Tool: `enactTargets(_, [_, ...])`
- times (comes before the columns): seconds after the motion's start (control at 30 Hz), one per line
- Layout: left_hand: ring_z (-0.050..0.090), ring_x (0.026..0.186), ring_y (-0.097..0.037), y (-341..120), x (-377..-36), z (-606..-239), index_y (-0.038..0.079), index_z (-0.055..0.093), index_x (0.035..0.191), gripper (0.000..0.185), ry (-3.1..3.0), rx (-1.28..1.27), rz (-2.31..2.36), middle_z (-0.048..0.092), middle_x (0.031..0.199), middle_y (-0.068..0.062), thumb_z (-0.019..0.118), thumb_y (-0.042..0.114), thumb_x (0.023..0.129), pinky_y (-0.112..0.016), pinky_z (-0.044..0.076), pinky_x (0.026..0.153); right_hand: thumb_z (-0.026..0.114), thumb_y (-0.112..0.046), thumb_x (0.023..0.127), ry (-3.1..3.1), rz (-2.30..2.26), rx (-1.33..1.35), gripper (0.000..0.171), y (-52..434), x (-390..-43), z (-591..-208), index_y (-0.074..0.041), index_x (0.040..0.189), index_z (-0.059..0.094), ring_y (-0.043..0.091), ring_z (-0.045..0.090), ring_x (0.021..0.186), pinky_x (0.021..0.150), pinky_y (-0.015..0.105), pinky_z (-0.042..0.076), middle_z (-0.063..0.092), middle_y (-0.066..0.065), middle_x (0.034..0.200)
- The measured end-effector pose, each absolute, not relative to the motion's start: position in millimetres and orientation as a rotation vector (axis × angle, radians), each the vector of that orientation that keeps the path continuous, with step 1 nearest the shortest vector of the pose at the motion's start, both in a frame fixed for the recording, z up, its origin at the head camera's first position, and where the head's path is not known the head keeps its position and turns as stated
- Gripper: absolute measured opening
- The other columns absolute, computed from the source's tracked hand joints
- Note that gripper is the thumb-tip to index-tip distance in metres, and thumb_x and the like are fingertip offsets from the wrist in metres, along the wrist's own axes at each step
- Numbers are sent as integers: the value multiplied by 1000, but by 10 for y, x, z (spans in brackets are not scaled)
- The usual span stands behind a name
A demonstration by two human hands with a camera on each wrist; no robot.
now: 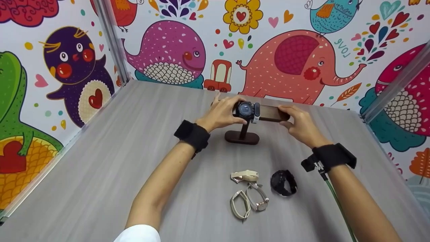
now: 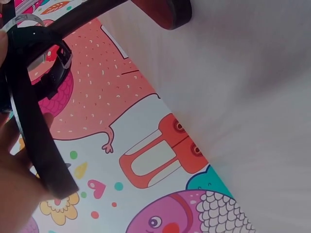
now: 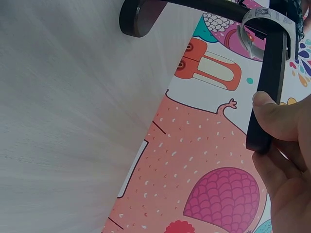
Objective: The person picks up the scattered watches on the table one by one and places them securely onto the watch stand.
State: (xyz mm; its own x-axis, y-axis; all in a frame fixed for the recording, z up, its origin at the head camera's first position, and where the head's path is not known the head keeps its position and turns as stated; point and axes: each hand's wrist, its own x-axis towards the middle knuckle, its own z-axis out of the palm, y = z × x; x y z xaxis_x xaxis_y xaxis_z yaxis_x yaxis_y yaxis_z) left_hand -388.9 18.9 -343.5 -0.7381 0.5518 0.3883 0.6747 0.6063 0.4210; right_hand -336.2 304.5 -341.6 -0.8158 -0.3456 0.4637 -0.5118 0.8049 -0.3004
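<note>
Cartoon-printed walls (image 1: 289, 74) border a grey table (image 1: 151, 168) bearing a brown stand (image 1: 242, 137). Its bar (image 1: 272, 113) runs through a dark watch (image 1: 245, 109), gripped by the left hand (image 1: 222, 113), and a tagged watch (image 1: 257, 109); the right hand (image 1: 301, 125) pinches the bar's right end. Nearer lie three pale watches (image 1: 248, 175) and a black watch (image 1: 278, 183).

The head camera looks forward and down from above the tabletop's (image 1: 134, 151) 6 o'clock side, far enough back to show the dark stand (image 1: 244, 130) top to base. Much nearer, both wrist cameras face the printed wall (image 1: 211, 20) at a tilt, tabletop toward 3 o'clock in the left view, 9 in the right; they share part of the stand, the red car (image 1: 217, 84) and the coral elephant (image 1: 268, 74).
</note>
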Motion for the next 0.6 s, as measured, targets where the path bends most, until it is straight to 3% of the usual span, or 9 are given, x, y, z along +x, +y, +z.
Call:
enactTargets(0.2, [58,129,-26,186,-3867,-3459,15,56,136,71,-2614,-1000,-833,67,132,-6,85,43,78,-65,11,125,71,16,81,-2608,605,634,54,3032,-3349,-3437,6,133,60,41,62,119,103,54,51,64,26,130])
enactTargets(0.4, [58,131,-26,185,-3832,-3450,15,55,137,72,-2632,-1004,-807,66,133,-7,85,42,77,-70,-4,122,71,14,82,-2619,622,630,53,3040,-3334,-3442,6,133,60,41,61,118,104,55,51,64,26,130])
enactTargets(0.6, [39,148,-29,182,-3811,-3389,13,48,148,86,-2621,-1039,-730,49,154,-11,84,46,77,-74,-7,119,71,9,85,-2675,598,629,58,3052,-3332,-3371,5,140,54,42,56,126,108,57,47,57,26,140])
